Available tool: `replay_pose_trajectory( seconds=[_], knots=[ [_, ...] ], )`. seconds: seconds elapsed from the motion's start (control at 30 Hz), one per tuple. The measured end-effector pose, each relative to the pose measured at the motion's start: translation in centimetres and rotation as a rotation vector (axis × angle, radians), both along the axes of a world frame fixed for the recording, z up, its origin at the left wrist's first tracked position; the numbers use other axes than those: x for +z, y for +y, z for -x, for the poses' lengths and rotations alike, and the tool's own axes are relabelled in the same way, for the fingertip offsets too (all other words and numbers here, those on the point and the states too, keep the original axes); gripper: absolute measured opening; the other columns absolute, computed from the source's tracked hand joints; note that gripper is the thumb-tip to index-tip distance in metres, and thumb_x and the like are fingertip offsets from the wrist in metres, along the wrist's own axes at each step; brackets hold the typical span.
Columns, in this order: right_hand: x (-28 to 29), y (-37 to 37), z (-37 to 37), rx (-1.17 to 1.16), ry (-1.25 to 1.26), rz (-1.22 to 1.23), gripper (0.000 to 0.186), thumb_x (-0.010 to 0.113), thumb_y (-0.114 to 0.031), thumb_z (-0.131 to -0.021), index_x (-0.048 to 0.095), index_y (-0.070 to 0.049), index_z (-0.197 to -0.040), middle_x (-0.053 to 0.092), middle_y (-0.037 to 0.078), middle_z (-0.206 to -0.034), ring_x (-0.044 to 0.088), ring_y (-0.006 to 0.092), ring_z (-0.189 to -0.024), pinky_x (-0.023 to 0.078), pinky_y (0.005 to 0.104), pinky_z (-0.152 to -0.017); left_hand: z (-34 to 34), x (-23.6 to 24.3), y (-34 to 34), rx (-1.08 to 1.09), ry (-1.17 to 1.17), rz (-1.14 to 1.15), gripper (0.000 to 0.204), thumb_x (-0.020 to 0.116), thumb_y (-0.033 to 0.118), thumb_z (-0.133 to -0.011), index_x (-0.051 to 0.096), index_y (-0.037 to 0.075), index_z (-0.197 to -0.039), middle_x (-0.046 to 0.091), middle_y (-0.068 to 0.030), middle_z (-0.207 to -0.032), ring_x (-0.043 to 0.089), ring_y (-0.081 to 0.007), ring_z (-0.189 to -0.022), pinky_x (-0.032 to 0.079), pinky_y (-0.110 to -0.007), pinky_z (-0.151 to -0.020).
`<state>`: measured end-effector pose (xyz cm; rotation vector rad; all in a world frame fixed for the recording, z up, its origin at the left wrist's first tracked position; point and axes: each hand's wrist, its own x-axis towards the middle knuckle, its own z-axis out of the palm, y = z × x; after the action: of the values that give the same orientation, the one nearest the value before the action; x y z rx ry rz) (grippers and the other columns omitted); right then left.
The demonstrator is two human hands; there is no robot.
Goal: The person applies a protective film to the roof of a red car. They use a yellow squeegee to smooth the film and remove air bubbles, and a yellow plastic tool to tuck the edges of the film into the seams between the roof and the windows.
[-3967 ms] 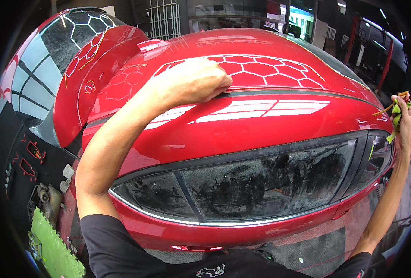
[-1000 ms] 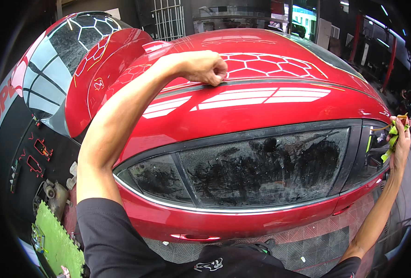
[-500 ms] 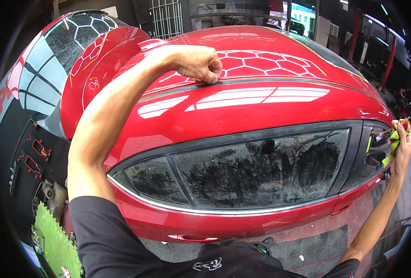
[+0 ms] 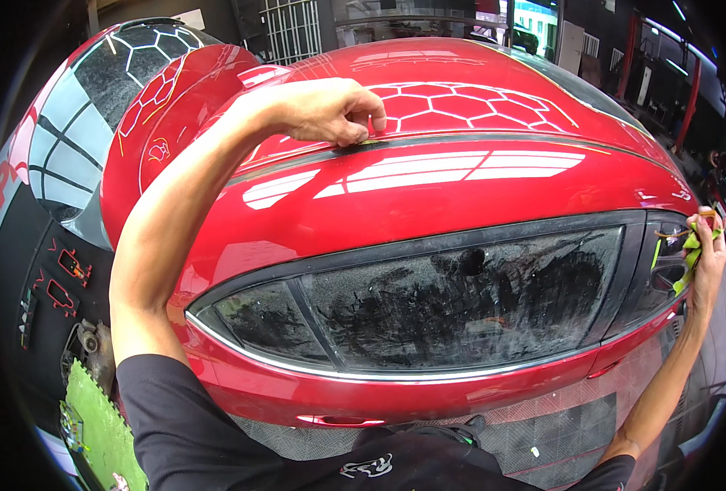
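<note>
A glossy red car fills the middle, its roof facing up. My left hand is over the roof's near side, thumb and fingers bent together at the dark strip that runs along the roof edge. A tiny yellowish bit shows under the fingertips; what they grip, if anything, is too small to name. Out at the far right, my right hand is closed on a crumpled lime-green cloth. A thin orange band shows at its fingertips.
Below the roof are the car's dusty side window and a red door with a handle. The raised tailgate stands at the left. A green mat with small items lies at the lower left. Grey tiles cover the floor.
My left hand has slid a little to the left along the roof strip, and its fingers have opened slightly from a tighter curl. My right hand keeps its hold on the cloth.
</note>
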<state>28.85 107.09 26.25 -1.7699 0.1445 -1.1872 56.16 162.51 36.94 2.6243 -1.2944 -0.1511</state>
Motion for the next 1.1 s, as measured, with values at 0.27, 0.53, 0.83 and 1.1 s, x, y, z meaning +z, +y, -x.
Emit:
replay_pose_trajectory(
  seconds=[0.27, 0.53, 0.83, 1.1],
  knots=[
    [7.0, 19.4, -6.7, 0.201, 0.284, 0.403, 0.036, 0.065, -0.037, -0.099, 0.066, -0.003, -0.088, 0.045, -0.005, -0.067, 0.048, 0.0052, -0.062, 0.034, 0.0244, -0.054, 1.6, -0.7, 0.2, -0.033, -0.146, -0.006, 0.022, 0.072, 0.014, -0.095, 0.075, 0.001, -0.113, 0.075, -0.0133, -0.089, 0.071, -0.0225, -0.08, 0.056, -0.036, -0.075],
    [6.4, 29.1, -16.7, 0.338, 0.17, 0.919, 0.023, 0.066, -0.023, -0.095, 0.069, -0.002, -0.087, 0.072, 0.017, -0.085, 0.07, 0.0331, -0.083, 0.053, 0.0443, -0.077, 1.1, -0.5, -0.4, -0.021, -0.225, -0.092, 0.018, 0.067, 0.016, -0.098, 0.072, -0.001, -0.099, 0.073, -0.0166, -0.084, 0.072, -0.028, -0.077, 0.056, -0.04, -0.073],
    [7.4, 32.8, -22.5, 0.41, 0.39, 1.166, 0.013, 0.065, -0.013, -0.084, 0.075, -0.005, -0.087, 0.071, 0.021, -0.076, 0.071, 0.0346, -0.077, 0.055, 0.0458, -0.076, 0.6, -0.6, -1.7, -0.039, -0.252, -0.153, 0.009, 0.063, 0.007, -0.083, 0.066, -0.001, -0.085, 0.067, -0.0131, -0.071, 0.065, -0.0261, -0.065, 0.053, -0.04, -0.067],
    [6.9, 34.1, -22.3, 0.49, 0.483, 1.144, 0.023, 0.067, -0.01, -0.086, 0.076, 0.002, -0.103, 0.071, 0.018, -0.108, 0.068, 0.0334, -0.103, 0.052, 0.0424, -0.095, -0.9, -1.4, -0.3, -0.04, -0.026, 0.015, 0.013, 0.066, 0.008, -0.08, 0.058, 0.001, -0.073, 0.05, -0.002, -0.063, 0.047, -0.0133, -0.062, 0.042, -0.035, -0.06]
  ],
)
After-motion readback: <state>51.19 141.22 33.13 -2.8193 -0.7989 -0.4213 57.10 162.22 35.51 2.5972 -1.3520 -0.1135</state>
